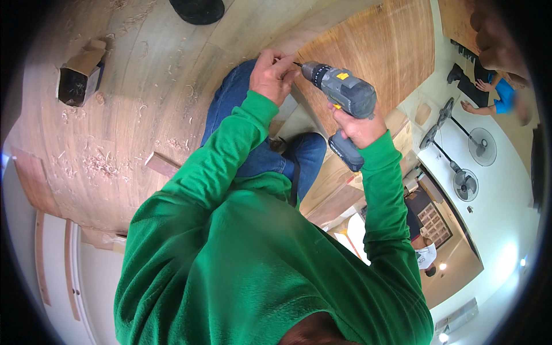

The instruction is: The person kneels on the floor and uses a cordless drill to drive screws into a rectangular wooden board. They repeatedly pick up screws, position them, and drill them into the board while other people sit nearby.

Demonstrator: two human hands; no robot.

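My right hand (363,125) is wrapped round the handle of a grey and black cordless drill (348,92) with a yellow mark on top. The drill points left, its chuck toward my other hand. A thin dark bit (297,64) sticks out of the chuck. My left hand (272,76) is closed in a pinch right by the bit's tip, at the left edge of a large wooden panel (374,43). Whatever the pinched fingers hold, if anything, is too small to make out. Both hands are above my bent, jeans-clad legs.
Wood shavings (103,164) litter the plank floor on the left, where an open cardboard box (80,75) stands. A small wood block (162,164) lies near my left sleeve. Standing fans (466,184) and a person in blue (503,95) are off to the right.
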